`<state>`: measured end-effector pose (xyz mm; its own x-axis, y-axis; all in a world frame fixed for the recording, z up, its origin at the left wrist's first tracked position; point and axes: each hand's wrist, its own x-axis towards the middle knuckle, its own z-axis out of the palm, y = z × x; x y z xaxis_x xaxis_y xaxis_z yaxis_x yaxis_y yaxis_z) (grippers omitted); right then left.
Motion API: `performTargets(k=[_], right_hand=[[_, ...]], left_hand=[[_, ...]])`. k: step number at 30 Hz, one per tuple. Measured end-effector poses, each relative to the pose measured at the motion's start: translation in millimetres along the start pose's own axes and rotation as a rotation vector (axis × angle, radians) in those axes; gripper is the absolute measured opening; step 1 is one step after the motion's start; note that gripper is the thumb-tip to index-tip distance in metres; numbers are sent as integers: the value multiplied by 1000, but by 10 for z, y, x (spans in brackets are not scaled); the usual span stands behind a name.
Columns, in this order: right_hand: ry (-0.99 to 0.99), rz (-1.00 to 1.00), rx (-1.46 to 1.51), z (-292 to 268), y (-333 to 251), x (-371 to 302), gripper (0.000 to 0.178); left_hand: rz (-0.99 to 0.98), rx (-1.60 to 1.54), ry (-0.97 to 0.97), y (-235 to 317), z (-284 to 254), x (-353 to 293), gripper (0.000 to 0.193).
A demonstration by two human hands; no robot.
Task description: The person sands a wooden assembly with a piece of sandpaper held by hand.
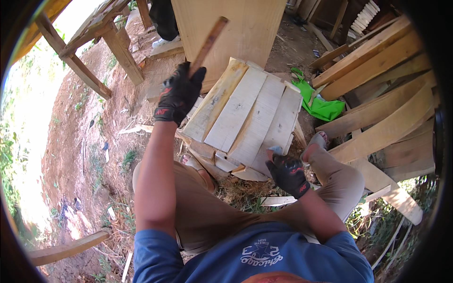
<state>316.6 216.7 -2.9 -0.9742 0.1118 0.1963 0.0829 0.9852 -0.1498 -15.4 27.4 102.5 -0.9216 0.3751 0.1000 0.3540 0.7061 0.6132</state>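
Observation:
My left hand (180, 92), in a black glove with red marks, is raised over the left side of the boards. Its fingers are wrapped round a narrow brown wooden stick (208, 45) that points up and away. In front of me stands a low piece made of pale wooden boards (238, 106) laid side by side, with a rough yellowish board at its left. At its near right corner is my gloved right hand (288, 174), fingers bent in. A small pale blue bit (275, 150) shows by its fingertips; what they hold is unclear.
A large plywood sheet (226, 33) stands behind the boards. To the right lie a bright green bag (321, 99) and stacked timber planks (377, 61). A wooden frame (118, 52) stands at far left. Wood offcuts (278, 201) and shavings lie by my feet.

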Motion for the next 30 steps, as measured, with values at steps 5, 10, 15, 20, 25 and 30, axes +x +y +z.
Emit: performTargets(k=[5, 10, 15, 20, 25, 30], right_hand=[[-206, -298, -37, 121, -169, 849, 30], [-38, -496, 155, 728, -671, 1394, 27], [-274, -537, -160, 849, -521, 1992, 20], [-187, -168, -287, 989, 869, 2895, 35], [17, -139, -311, 711, 890, 2998, 45], [207, -17, -531, -193, 1058, 3140, 46]], left_hand=[[-387, -208, -6, -488, -180, 335, 66], [-300, -25, 61, -449, -220, 369, 59], [-298, 39, 1, -572, -134, 284, 54], [-303, -43, -97, -397, -190, 288, 54], [-303, -22, -50, -499, -204, 263, 54], [-285, 10, -68, -610, -226, 196, 53]])
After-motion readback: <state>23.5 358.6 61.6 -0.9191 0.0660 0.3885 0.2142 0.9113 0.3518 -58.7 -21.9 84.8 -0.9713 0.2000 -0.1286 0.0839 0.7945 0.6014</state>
